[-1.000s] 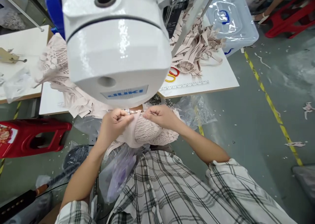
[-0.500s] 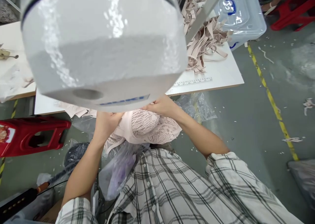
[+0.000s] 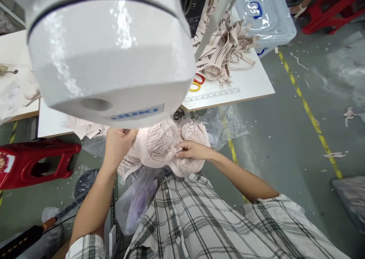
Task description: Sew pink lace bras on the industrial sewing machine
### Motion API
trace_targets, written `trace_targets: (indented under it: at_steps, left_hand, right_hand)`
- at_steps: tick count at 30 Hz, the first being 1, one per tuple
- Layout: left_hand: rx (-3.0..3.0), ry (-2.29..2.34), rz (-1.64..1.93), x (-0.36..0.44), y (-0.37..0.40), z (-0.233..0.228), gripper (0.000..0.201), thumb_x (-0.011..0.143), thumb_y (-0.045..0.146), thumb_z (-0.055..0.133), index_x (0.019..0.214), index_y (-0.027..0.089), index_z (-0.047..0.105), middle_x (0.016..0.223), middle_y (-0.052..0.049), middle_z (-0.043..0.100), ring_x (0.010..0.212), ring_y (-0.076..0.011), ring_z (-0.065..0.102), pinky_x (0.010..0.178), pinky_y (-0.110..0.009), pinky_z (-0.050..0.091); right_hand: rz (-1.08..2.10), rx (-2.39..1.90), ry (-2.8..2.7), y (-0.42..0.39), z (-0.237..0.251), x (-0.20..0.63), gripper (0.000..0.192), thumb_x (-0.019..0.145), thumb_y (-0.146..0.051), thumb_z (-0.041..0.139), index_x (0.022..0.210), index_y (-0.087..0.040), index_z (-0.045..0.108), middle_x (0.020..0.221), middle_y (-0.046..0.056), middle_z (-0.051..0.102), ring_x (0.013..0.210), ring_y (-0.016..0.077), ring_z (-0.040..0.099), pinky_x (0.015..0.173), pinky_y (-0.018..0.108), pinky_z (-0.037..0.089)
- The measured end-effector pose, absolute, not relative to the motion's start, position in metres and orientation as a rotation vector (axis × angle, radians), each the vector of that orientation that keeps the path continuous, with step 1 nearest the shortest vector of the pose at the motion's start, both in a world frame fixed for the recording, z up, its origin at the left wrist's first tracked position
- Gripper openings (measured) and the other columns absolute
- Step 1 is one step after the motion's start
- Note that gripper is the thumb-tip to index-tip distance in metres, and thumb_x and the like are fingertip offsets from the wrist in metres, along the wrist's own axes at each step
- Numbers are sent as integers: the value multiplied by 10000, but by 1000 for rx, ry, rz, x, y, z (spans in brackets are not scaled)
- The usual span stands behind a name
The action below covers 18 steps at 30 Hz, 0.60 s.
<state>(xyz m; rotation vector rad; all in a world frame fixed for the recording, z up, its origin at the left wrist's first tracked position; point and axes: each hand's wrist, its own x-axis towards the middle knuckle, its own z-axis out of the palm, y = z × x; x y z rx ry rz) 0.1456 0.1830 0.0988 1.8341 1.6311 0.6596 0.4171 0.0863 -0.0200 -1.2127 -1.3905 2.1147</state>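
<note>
- We look down on a pale pink lace bra (image 3: 159, 143) spread just above the wearer's lap, its upper edge running up under the white JUKI machine head (image 3: 114, 69). Whether it touches the needle area, we cannot tell; the head hides that spot.
- The left hand (image 3: 118, 143) is closed on the bra's left side, fingertips partly tucked behind the machine head. With that grip hidden from us, a fold could be caught unseen, and fingers this close to the machine could be pinched or pricked if it ran.
- The right hand (image 3: 192, 150) pinches the bra's edge near the middle, between thumb and fingertips. We judge the hold to be narrow; a tug could stretch the openwork lace or let the edge slip out.
- Between the two hands the cup bulges, so uneven pulling might leave the edge twisted or puckered.
- The lower part hangs free over a clear bag with purple contents (image 3: 137, 206) and close to the plaid shirt (image 3: 182, 213). Loose plastic or cloth could get drawn along with it.
- To the left, more pale fabric (image 3: 87, 128) lies at the table edge, near the left hand. Being so alike in colour, it could be picked up with the bra by mistake.
- On the white table (image 3: 253, 86), scissors with red and yellow handles (image 3: 199, 79) lie beside tangled beige straps (image 3: 222, 56); dragging a strap could snag or shift them.
</note>
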Motion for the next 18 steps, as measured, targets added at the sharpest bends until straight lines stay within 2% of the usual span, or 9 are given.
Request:
trace_targets:
  at_steps: [2,4,7,8,10,13,15,18]
  left_hand:
    - [1831,1612,666,147,181,100,237,793,283,610,599,194,507,594,30,496,605,-118,446,565,-215,367]
    - [1812,1631,653,149,179,102,320,796,289,616,553,198,428,540,47,413,551,-99,375,527,-219,313]
    - [1771,1652,618,151,177,105,445,802,324,627,508,210,314,474,61,304,490,-84,285,485,-234,254]
    - [1765,1643,609,151,177,105,445,811,338,626,502,209,334,466,59,331,483,-87,309,486,-235,270]
    - [1781,1624,616,148,176,104,366,832,355,624,541,197,466,512,42,480,513,-105,432,522,-235,349]
    - [1855,1611,743,140,173,98,207,864,373,633,802,178,658,781,-14,704,719,-156,636,702,-261,491]
    - [1907,1625,852,138,165,96,201,896,374,626,932,182,670,919,-36,738,850,-177,685,812,-292,524]
    - [2094,1575,968,147,142,105,110,941,272,588,999,202,650,980,-35,732,928,-174,694,862,-304,541]
  right_hand:
    - [2123,-1186,-1176,78,-18,422,434,817,-585,746,873,-156,716,669,-24,602,593,107,524,564,232,441]
    - [2062,-1163,-984,72,-15,425,423,797,-573,774,849,-155,738,726,11,679,686,135,618,653,249,502]
    - [1953,-1136,-821,66,-8,429,350,801,-522,797,857,-178,765,780,22,730,743,149,670,735,264,539]
    - [1917,-1131,-812,65,-6,430,325,809,-508,796,855,-187,770,792,21,737,738,148,671,739,267,545]
    - [1859,-1120,-836,62,-1,434,291,828,-492,784,861,-203,781,824,24,747,742,152,674,738,272,551]
    - [1819,-1103,-888,59,9,440,272,848,-482,769,911,-219,796,848,27,755,776,166,689,730,274,549]
    - [1798,-1110,-915,60,18,443,273,856,-480,762,934,-220,797,844,25,755,776,166,692,715,267,540]
    - [1745,-1148,-987,64,38,446,306,886,-500,721,934,-205,784,833,27,756,730,159,676,662,258,514]
